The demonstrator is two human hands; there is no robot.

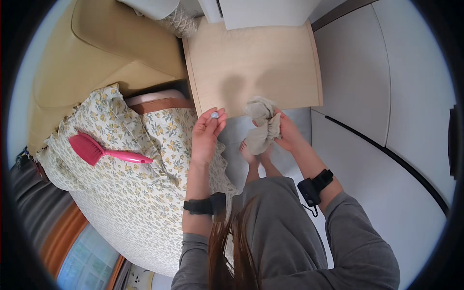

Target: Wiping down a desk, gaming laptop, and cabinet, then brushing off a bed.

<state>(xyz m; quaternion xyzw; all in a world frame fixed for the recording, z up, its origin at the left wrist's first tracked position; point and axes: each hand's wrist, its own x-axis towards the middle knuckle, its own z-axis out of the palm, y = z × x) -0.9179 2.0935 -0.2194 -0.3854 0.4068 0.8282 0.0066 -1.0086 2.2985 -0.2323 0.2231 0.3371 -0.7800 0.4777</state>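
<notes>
My left hand (209, 127) is raised above the near left corner of the wooden top (250, 69). Between its fingertips it pinches a small pale blue-grey object (214, 115), too small to identify. My right hand (287, 130) grips a crumpled beige cloth (260, 136) with gathered folds. The cloth hangs over my bare feet (248, 154) and partly hides them. Its upper end is close to the front edge of the wooden top. The fingers of my right hand are partly hidden behind the fabric.
On the left, a bed with a lemon-patterned cover (166, 174) bears a pink brush (87, 148). Its tan padded headboard (108, 61) rises beyond. White cabinet fronts (348, 83) stand at the right. A white object (268, 14) stands at the back of the wooden top.
</notes>
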